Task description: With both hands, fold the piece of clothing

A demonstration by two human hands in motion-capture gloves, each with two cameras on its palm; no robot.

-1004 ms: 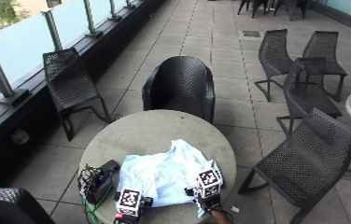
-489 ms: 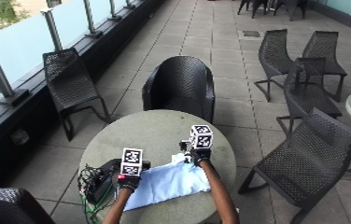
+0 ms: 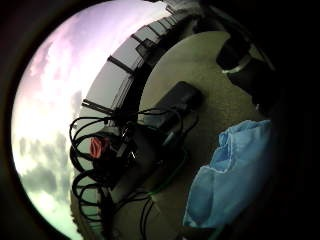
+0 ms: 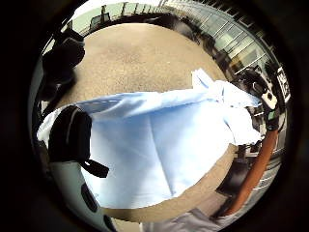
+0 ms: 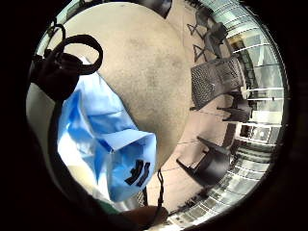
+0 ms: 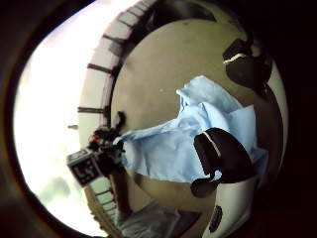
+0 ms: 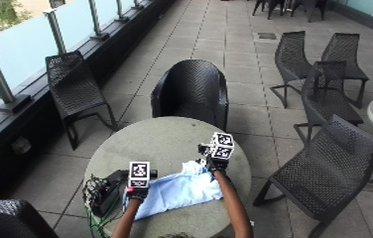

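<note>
Hands (image 7: 138, 193) (image 7: 214, 163) seemingly gripping shirt (image 7: 176, 192)

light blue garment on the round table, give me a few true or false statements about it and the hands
1. The light blue garment lies on the round table. True.
2. The left hand rests on the black chair. False: it holds one end of the garment.
3. The right hand holds the garment's other end. True.
4. The garment hangs over the balcony railing. False: it is on the table.
5. A black device with cables sits beside the garment. True.
</note>
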